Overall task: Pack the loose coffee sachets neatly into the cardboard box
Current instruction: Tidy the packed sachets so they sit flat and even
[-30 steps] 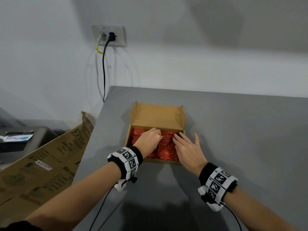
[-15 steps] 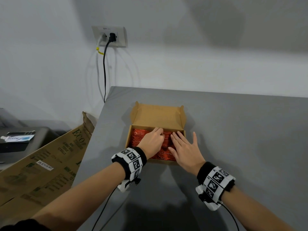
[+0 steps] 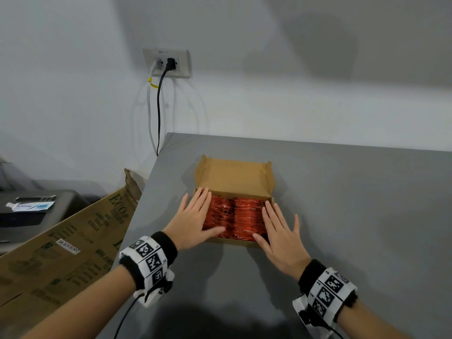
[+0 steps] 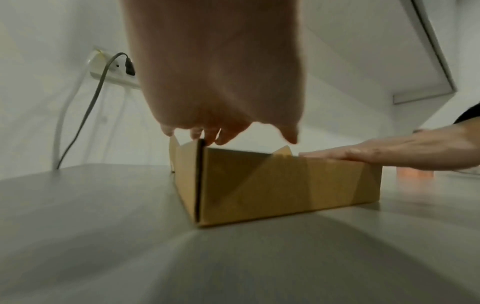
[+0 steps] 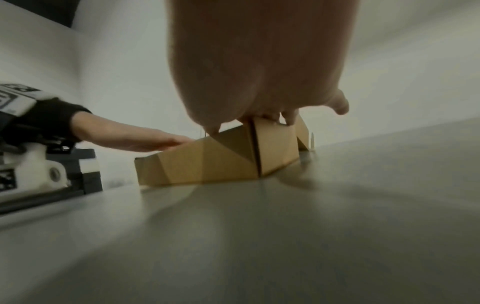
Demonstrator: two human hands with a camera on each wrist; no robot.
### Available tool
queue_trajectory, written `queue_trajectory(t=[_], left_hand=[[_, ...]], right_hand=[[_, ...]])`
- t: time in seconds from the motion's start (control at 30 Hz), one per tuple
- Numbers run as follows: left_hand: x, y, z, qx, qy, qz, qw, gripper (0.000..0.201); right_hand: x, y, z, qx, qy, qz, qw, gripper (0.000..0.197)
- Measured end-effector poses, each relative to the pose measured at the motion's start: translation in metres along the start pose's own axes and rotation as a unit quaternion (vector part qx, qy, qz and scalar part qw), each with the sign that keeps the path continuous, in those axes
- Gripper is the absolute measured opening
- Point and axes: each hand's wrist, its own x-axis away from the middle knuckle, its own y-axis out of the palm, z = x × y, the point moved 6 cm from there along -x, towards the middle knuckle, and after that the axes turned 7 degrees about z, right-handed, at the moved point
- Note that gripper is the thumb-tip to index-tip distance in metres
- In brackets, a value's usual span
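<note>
A shallow cardboard box (image 3: pixel 233 176) sits open on the grey table (image 3: pixel 354 204), its lid flap standing at the far side. Rows of red coffee sachets (image 3: pixel 236 217) fill it. My left hand (image 3: pixel 195 217) lies flat with straight fingers over the box's left edge and the sachets. My right hand (image 3: pixel 277 226) lies flat in the same way over the right edge. In the left wrist view the box (image 4: pixel 285 185) shows from the side with my left fingertips (image 4: pixel 207 135) at its top rim. The right wrist view shows the box (image 5: pixel 215 162) under my right fingertips (image 5: pixel 270 118).
A large printed cardboard carton (image 3: pixel 61 248) leans against the table's left side. A wall socket (image 3: pixel 168 62) with two cables is behind the table. A dark device (image 3: pixel 31 211) stands at far left. Bare table surface lies to the right of and in front of the box.
Both hands have slid apart from the middle of the sachets to the box's left and right edges. My left hand, curled before, now lies flat.
</note>
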Motion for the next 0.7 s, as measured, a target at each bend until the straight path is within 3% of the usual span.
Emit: queue_trajectory(t=[0.07,0.17,0.27,0.33,0.47,0.7], left_hand=[[0.004,0.008,-0.005,0.0,0.002,-0.029,1.0,0.129],[0.008,0.005,-0.007,0.097,-0.021,0.004,0.995,0.14],[0.011,0.011,-0.012,0.262,-0.098,0.005,0.96,0.149],[0.011,0.012,-0.01,0.356,-0.113,-0.012,0.928,0.153],[0.008,0.006,-0.018,0.377,-0.135,-0.016,0.916,0.138],[-0.018,-0.011,-0.021,0.323,-0.118,0.019,0.939,0.105]], right_hand=[[-0.002,0.003,0.003,-0.002,0.003,-0.003,1.0,0.102],[-0.009,0.002,0.01,-0.016,0.001,-0.012,1.0,0.107],[-0.012,-0.003,0.013,-0.068,0.016,-0.027,0.997,0.092],[-0.012,-0.008,0.013,-0.126,0.037,-0.029,0.991,0.081],[-0.011,-0.015,0.016,-0.228,0.057,-0.011,0.972,0.077],[-0.042,-0.02,0.025,-0.178,0.092,0.007,0.98,0.062]])
